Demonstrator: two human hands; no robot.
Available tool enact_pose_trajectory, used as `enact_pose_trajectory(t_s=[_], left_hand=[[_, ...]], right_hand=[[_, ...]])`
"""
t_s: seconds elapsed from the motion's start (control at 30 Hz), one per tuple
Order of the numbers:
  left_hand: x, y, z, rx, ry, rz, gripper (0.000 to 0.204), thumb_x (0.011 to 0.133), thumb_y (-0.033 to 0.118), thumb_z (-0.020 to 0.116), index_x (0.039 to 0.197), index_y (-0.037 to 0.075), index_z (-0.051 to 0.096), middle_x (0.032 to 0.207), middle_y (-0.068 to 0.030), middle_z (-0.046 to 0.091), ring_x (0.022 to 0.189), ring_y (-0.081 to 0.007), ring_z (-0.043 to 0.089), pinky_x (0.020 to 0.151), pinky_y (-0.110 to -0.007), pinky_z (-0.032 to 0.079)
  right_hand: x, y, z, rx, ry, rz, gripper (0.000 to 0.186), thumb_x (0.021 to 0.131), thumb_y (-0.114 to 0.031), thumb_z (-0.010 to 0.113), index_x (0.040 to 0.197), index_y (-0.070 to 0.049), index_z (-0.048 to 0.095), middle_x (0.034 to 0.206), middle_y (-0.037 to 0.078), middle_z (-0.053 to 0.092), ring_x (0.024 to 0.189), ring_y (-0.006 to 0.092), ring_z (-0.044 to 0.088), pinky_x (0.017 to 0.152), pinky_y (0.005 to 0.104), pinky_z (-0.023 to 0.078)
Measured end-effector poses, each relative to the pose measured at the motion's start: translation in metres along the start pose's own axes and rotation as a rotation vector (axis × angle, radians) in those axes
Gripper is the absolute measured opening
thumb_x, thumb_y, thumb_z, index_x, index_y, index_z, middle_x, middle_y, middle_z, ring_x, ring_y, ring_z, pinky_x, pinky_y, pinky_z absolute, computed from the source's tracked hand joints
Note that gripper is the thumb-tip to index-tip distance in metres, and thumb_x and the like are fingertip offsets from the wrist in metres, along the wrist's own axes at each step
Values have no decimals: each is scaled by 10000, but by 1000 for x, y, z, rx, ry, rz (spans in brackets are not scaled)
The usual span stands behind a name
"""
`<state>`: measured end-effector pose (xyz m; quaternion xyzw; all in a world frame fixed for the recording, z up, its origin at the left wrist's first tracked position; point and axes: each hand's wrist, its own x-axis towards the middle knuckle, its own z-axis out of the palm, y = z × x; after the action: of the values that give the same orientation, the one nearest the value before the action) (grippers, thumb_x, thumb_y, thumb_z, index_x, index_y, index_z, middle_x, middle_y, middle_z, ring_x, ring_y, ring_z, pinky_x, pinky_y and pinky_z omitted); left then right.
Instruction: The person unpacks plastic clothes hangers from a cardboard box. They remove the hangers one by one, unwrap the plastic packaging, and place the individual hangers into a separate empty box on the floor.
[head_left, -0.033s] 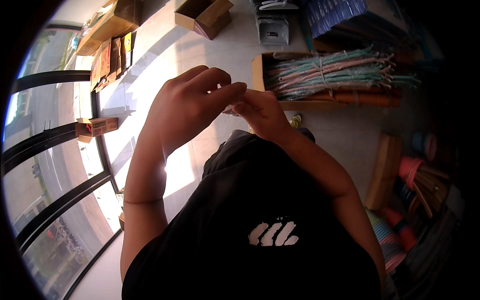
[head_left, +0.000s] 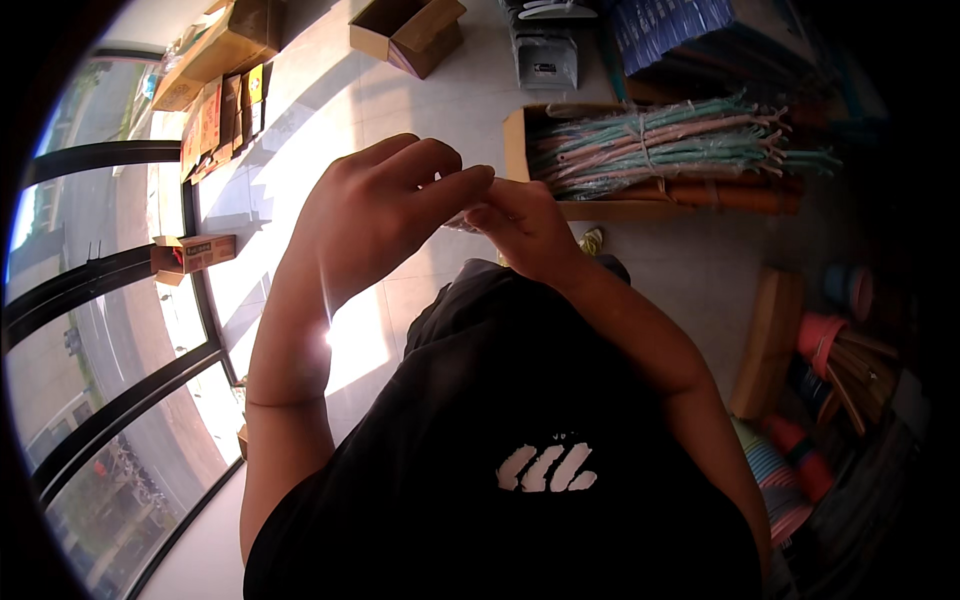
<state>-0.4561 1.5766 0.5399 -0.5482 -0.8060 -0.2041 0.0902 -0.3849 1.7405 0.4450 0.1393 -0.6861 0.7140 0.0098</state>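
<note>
L hand (head_left: 375, 220) and R hand (head_left: 525, 230) met left of carton (head_left: 515, 145) w/ wrapped rods (head_left: 640, 150), R pinching small shiny item (head_left: 461, 223) btwn them, mostly hidden. Couldn't tell L's grip, fingertips partly blocked.

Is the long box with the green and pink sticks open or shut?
Open: the wrapped sticks show from above in the box, with no lid over them.
</note>
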Motion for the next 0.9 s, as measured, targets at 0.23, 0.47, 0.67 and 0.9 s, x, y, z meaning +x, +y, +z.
enact_pose_trajectory(t_s=[0.23, 0.47, 0.67, 0.9], left_hand=[[-1, -4, 1, -7, 70, 64, 278, 668, 55, 712, 944, 81, 691, 800, -34, 606, 665, -167, 631, 532, -270, 520], [4, 0, 4, -28, 45, 102, 297, 641, 3, 732, 924, 87, 700, 840, -47, 616, 677, -169, 643, 549, -277, 529], [8, -9, -8, -73, 24, 95, 294, 654, -18, 719, 931, 78, 696, 857, -63, 622, 681, -185, 654, 559, -285, 534], [9, -7, -1, -182, 208, -77, 223, 710, -47, 715, 914, 22, 656, 858, -87, 627, 718, -205, 647, 609, -286, 519]], right_hand=[[3, 3, 0, -82, 11, -83, 179, 906, -154, 616, 997, -3, 649, 897, 125, 681, 863, 237, 671, 765, 321, 516], [-1, 30, -2, -196, -149, -104, 270, 889, -165, 634, 1111, -25, 572, 906, 123, 672, 889, 262, 669, 780, 352, 509], [3, 7, 3, -26, 23, -139, 250, 917, -148, 600, 1135, -33, 553, 952, 130, 675, 910, 266, 671, 769, 342, 515], [7, 13, 2, -150, 142, -231, 198, 938, -135, 573, 1091, -10, 581, 947, 140, 666, 867, 274, 673, 732, 338, 518]])
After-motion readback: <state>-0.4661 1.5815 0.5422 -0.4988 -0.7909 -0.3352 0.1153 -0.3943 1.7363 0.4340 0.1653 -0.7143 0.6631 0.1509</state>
